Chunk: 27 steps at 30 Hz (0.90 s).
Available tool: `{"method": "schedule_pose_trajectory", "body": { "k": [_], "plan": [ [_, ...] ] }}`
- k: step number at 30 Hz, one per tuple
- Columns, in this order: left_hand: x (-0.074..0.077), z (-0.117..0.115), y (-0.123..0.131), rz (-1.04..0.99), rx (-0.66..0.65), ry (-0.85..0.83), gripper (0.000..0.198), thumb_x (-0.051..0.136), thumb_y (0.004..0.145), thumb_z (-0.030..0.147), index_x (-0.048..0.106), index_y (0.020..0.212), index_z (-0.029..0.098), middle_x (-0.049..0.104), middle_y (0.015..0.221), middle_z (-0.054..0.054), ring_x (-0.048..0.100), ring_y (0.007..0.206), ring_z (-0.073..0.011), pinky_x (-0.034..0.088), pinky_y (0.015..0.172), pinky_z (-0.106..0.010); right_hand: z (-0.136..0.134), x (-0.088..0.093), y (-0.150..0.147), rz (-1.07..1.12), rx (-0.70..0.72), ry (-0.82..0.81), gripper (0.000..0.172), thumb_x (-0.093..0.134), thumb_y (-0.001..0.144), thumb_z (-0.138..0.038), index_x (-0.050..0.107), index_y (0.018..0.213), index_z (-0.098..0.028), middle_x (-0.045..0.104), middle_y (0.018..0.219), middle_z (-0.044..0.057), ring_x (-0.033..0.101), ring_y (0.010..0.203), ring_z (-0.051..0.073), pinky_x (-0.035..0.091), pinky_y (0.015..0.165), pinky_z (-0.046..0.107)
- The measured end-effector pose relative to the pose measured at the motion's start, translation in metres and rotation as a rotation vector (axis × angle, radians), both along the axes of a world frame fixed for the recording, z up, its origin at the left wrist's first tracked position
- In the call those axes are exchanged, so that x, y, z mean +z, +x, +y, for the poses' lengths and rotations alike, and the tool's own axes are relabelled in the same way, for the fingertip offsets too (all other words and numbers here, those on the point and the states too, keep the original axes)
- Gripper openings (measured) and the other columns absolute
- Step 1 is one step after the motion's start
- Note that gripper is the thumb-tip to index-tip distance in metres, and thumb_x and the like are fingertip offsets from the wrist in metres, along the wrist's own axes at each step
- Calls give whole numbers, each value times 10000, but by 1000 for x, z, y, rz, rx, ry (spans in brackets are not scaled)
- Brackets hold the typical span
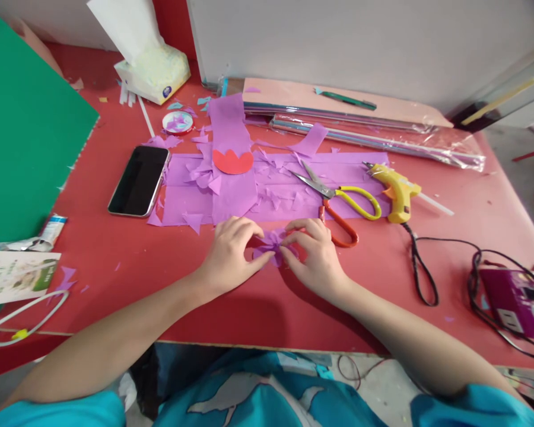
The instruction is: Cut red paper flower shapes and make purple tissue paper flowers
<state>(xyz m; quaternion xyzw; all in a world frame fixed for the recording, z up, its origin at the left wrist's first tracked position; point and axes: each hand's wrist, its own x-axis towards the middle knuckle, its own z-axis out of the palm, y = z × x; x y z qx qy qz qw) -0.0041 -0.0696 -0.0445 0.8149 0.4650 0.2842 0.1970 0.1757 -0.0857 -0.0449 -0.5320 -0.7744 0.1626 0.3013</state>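
A small purple paper flower (273, 239) lies between my two hands near the front of the red table. My left hand (234, 255) pinches its left side, thumb along the lower petals. My right hand (314, 255) has thumb and fingers closed at the flower's centre and right side. Just beyond them is purple paper (187, 204) strewn with cut scraps. On it rests a red scalloped paper piece (232, 162). Open-bladed scissors (328, 193) with one yellow and one red handle lie right of my right hand.
A yellow glue gun (398, 193) lies right, its cord running toward a purple box (516, 302). Left are a phone (139, 181), green board (26, 130) and white cable (48, 323). Behind stand a tissue pack (155, 71), round lid (177, 123), wrapped paper packs (382, 139) and a green cutter (349, 99).
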Motion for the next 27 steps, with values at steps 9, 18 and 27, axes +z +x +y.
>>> {"method": "schedule_pose_trajectory", "body": {
  "k": [9,18,27],
  "plan": [
    [3,-2,2,-378,44,-572,253,606,744,229,452,943,204,614,831,-9,621,758,-141,492,643,-252,6,2,3,280,-68,-100,89,588,734,-133,568,671,-192,562,846,35,551,809,179,436,763,361],
    [14,-5,3,-451,-29,-1211,501,564,787,279,252,1170,194,646,646,-11,636,517,-167,488,454,-252,1,0,1,-121,23,-122,65,625,697,-129,613,668,-186,606,918,43,479,895,232,338,766,407],
    [8,2,-4,-61,-46,-115,18,566,785,184,584,784,179,609,738,2,565,698,-119,446,669,-247,-2,1,0,-229,78,-90,48,604,742,-173,648,728,-186,602,970,60,459,938,240,312,798,407]
  ]
}}
